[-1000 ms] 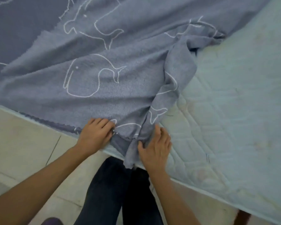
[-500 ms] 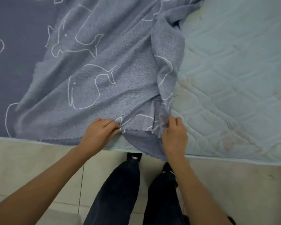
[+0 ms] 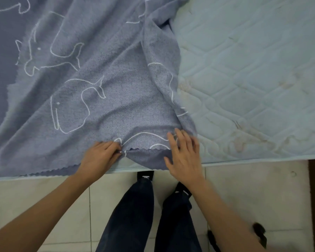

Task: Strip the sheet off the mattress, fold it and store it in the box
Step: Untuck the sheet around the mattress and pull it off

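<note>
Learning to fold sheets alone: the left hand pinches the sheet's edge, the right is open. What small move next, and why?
Probably close the right hand on the sheet edge under it. The left hand pinches that edge; the right grips nothing, and lifting the sheet off the mattress likely needs both.

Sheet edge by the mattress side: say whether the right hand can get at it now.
Probably yes. The right hand is open, fingers spread, right over the scalloped edge of the sheet, nothing between; the left hand pinches that edge beside it.
</note>
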